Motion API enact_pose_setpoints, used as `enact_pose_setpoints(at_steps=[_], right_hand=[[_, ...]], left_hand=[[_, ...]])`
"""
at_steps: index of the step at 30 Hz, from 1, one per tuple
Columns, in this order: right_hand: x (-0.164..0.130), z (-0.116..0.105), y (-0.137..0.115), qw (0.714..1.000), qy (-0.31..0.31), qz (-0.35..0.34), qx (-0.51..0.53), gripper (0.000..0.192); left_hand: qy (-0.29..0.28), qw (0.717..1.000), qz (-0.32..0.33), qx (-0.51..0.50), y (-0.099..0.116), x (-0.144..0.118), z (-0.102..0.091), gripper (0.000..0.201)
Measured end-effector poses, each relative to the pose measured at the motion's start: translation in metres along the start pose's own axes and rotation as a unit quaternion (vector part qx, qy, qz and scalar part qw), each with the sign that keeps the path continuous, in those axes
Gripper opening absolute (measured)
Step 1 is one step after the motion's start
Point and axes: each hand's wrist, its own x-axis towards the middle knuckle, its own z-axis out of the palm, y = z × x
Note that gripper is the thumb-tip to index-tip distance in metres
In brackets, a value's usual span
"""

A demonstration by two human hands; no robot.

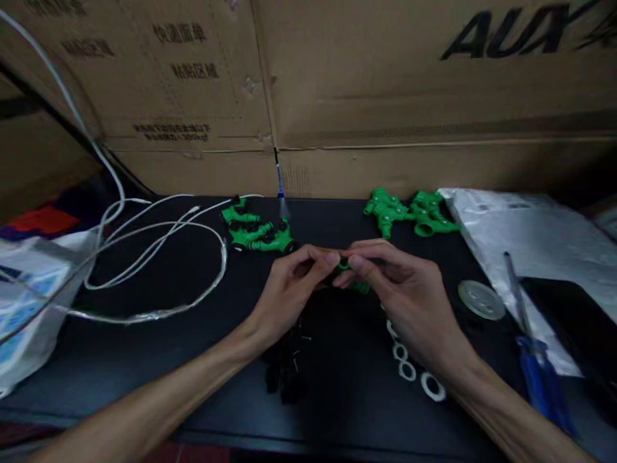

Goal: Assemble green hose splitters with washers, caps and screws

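Your left hand [296,280] and right hand [407,283] meet over the middle of the bench [347,411], with a green fitting [344,263] between them. You pinch it from both sides: left thumb against the fingertips, right thumb against the forefinger. Your hands hide most of its body.

Along the back edge stands a cardboard carton [385,96] printed with AUX; its inside is out of your sight. Towards the back right corner lies a silvery white bag [511,225], its contents hidden, with the shaft of a blue-handled screwdriver [540,379] and a dark phone-like slab [573,321] resting over it. Near the left edge you have a white and blue bag [33,289]; you cannot tell what it holds. A loose white cable [224,257] loops beside it.

Two groups of green parts lie near the back edge: one with black caps [265,236] left of middle, another [409,212] touching the silvery bag. Closer to the front edge, small black parts [284,373] sit near your left wrist, and pale rings [407,371] lie beside your right wrist.
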Motion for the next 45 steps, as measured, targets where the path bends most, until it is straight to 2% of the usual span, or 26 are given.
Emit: enact_pose_setpoints(at_steps=[9, 15, 20, 27, 30, 33, 45], right_hand=[[-0.004, 0.008, -0.004, 0.999, 0.022, -0.028, -0.034, 0.011], [-0.005, 0.007, -0.001, 0.994, 0.046, -0.068, -0.069, 0.014], [-0.004, 0.009, 0.002, 0.998, 0.040, -0.046, -0.027, 0.011], [-0.008, 0.011, 0.004, 0.997, 0.054, -0.035, -0.045, 0.010], [-0.008, 0.013, 0.005, 0.998, 0.063, -0.024, 0.005, 0.005], [-0.007, 0.014, 0.005, 0.996, 0.071, -0.020, 0.055, 0.010], [-0.011, 0.024, 0.004, 0.990, 0.061, 0.041, 0.117, 0.012]], left_hand=[[0.043, 0.991, 0.065, 0.110, 0.003, 0.000, 0.001, 0.025], [0.019, 0.993, 0.103, 0.061, 0.000, 0.002, 0.000, 0.025], [0.007, 0.991, 0.108, 0.082, 0.000, 0.003, -0.001, 0.018], [0.017, 0.991, 0.107, 0.073, 0.003, 0.001, 0.003, 0.019], [0.021, 0.991, 0.111, 0.072, 0.002, 0.001, 0.003, 0.020], [0.022, 0.991, 0.115, 0.070, 0.000, 0.001, 0.003, 0.021], [0.031, 0.991, 0.111, 0.067, 0.005, 0.002, 0.007, 0.023]])
